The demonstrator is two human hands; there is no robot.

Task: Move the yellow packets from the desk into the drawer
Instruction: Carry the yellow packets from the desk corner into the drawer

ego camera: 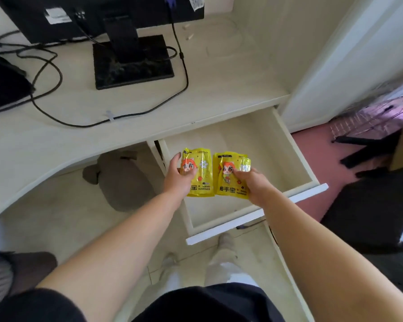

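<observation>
Over the open drawer, the left hand grips one yellow packet; the right hand grips another yellow packet.

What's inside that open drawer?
The drawer shows only a bare pale bottom. Left hand grips the left packet, right hand the right packet, hiding what lies beneath them.

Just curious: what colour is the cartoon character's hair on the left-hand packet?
Orange-red, on the yellow packet; seen in the head view.
</observation>
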